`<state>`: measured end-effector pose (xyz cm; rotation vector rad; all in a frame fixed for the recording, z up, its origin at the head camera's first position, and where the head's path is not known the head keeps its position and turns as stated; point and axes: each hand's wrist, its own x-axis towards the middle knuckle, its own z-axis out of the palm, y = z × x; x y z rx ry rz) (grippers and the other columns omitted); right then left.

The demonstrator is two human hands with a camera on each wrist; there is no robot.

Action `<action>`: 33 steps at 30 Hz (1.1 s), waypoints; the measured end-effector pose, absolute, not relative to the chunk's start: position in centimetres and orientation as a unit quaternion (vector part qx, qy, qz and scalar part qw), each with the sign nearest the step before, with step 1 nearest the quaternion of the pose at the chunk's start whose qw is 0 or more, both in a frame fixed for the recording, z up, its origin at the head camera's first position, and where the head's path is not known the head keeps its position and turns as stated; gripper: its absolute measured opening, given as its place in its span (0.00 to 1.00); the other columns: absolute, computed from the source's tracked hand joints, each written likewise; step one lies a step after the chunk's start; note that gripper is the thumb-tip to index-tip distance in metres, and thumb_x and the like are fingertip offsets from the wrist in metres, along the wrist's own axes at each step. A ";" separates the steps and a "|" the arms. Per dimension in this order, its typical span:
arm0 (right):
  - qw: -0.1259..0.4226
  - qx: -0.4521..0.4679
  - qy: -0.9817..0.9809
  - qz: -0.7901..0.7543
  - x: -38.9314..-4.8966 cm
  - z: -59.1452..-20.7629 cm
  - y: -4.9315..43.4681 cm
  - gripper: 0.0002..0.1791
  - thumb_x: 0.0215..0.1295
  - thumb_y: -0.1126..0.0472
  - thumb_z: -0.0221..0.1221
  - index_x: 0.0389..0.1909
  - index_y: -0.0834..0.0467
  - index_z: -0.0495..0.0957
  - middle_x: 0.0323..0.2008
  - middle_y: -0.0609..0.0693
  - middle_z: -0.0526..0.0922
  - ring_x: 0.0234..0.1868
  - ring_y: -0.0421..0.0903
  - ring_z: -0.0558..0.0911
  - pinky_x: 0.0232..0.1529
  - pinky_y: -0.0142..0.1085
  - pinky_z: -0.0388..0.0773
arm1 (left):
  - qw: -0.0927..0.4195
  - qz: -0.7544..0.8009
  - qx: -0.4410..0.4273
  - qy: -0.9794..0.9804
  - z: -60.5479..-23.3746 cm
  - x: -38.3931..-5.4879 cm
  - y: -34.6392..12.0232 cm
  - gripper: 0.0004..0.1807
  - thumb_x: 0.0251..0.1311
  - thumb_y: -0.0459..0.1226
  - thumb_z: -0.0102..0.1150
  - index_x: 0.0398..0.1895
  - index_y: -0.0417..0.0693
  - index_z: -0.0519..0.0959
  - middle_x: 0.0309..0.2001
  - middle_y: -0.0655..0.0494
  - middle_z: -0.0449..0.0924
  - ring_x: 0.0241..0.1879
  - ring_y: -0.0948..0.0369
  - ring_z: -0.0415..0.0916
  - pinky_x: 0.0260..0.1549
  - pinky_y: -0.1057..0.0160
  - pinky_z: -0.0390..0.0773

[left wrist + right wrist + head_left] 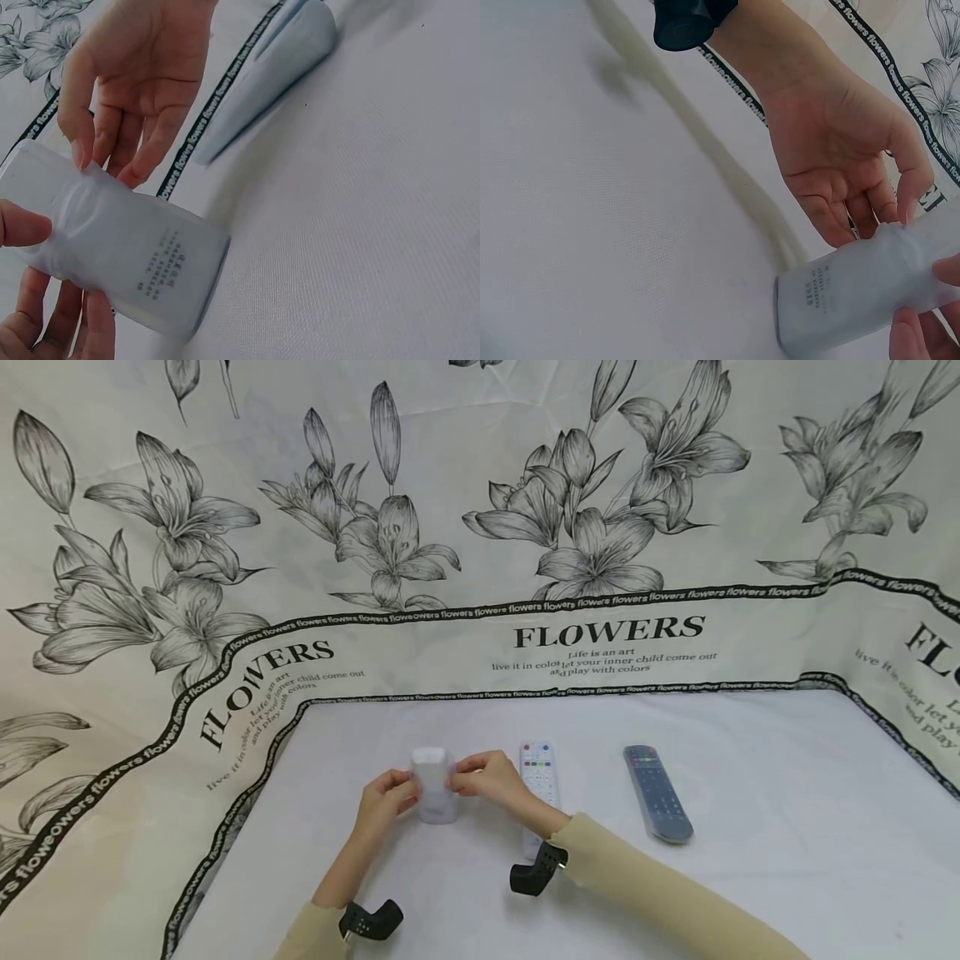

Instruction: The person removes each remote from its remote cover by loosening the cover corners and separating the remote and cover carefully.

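Left hand [386, 798], right hand [489, 778] at case [434, 787] edges

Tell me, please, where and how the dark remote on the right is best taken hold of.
The dark remote is probably best gripped midway by both long edges, the right hand coming from above: it is narrow, lies buttons-up, with nothing touching either edge.

Passable gap between white remote [538, 772] and dark remote [660, 797], flowered cloth [427, 656] behind
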<state>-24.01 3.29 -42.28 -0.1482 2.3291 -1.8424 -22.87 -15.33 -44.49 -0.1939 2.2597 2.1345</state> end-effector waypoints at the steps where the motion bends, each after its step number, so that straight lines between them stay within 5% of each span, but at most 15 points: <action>1: 0.083 -0.050 0.781 -0.617 -24.0 -42.4 3.2 0.15 0.51 0.64 0.65 0.38 0.69 0.82 0.37 0.59 0.87 0.28 0.43 0.85 0.37 0.34 0.83 | 0.016 0.688 -0.067 0.722 -44.5 -22.9 -15.3 0.03 0.52 0.28 0.55 0.31 0.40 0.76 0.31 0.62 0.75 0.34 0.68 0.76 0.39 0.69 0.81; 25: 0.072 -0.033 0.787 -0.612 -24.1 -42.7 3.3 0.11 0.46 0.65 0.64 0.33 0.66 0.84 0.32 0.55 0.87 0.27 0.40 0.84 0.36 0.34 0.83 | 0.016 0.700 -0.073 0.710 -44.8 -22.8 -15.1 0.05 0.47 0.26 0.56 0.27 0.42 0.77 0.23 0.63 0.75 0.28 0.69 0.75 0.31 0.73 0.79; 33: 0.087 -0.029 0.778 -0.621 -24.3 -42.8 2.9 0.10 0.46 0.65 0.63 0.31 0.66 0.84 0.30 0.53 0.87 0.25 0.40 0.83 0.36 0.34 0.83 | -0.024 0.677 -0.083 0.731 -45.1 -22.6 -15.0 0.06 0.45 0.25 0.56 0.29 0.34 0.79 0.22 0.62 0.77 0.26 0.69 0.73 0.28 0.74 0.77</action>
